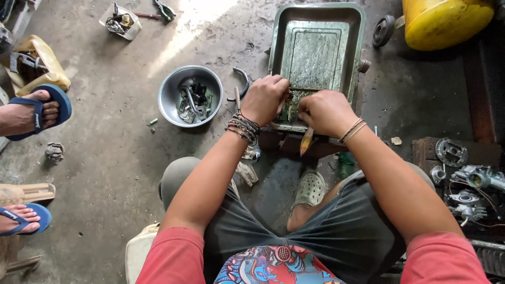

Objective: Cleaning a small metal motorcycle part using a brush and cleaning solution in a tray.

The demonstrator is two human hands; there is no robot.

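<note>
Brush (306,141) points toward person, under right hand (326,112).

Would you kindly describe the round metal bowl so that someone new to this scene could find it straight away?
Start at the big rectangular metal tray on the concrete floor, where both hands are working. Just beyond the left hand, to the tray's left, sits the round metal bowl. It is the only round, silvery container, and it holds small metal parts.

floor (115,158): stained grey concrete
on it: metal tray (357,31), steel bowl (171,87), yellow tank (447,21), plastic tub (131,29), carburettor parts (473,181)
</note>
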